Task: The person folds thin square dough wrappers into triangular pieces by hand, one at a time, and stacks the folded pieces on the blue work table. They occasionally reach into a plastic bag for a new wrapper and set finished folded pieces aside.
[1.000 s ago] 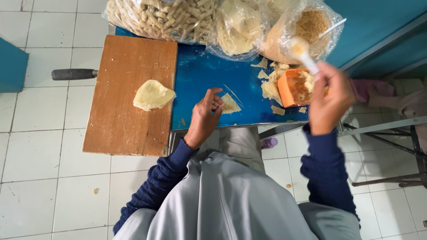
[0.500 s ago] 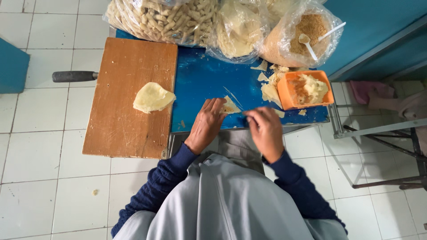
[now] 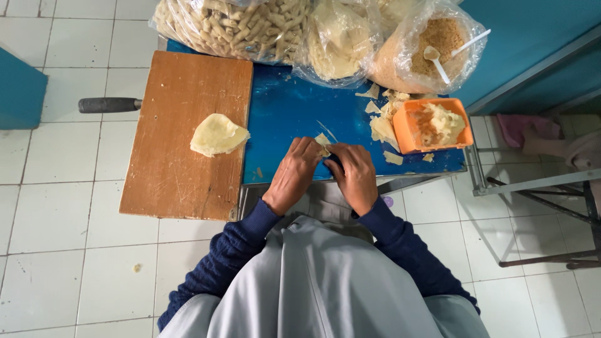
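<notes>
A small pale wrapper [image 3: 323,144] is pinched between the fingertips of the left hand [image 3: 294,175] and right hand [image 3: 354,177], fingers closed around it over the blue table [image 3: 288,112]; folding appears barely begun. Right of the fingers, filling is held in an orange tub [image 3: 433,125]. Beyond them, finished rolls are held in a bag [image 3: 235,25], crumbs in another bag [image 3: 432,53].

A small food-prep spot on a white tiled floor [image 3: 56,206]: a low blue table [image 3: 294,119] carries a wooden board [image 3: 181,169], bags of snacks [image 3: 238,25] along its far edge, and an orange tub [image 3: 407,134] of filling.
</notes>
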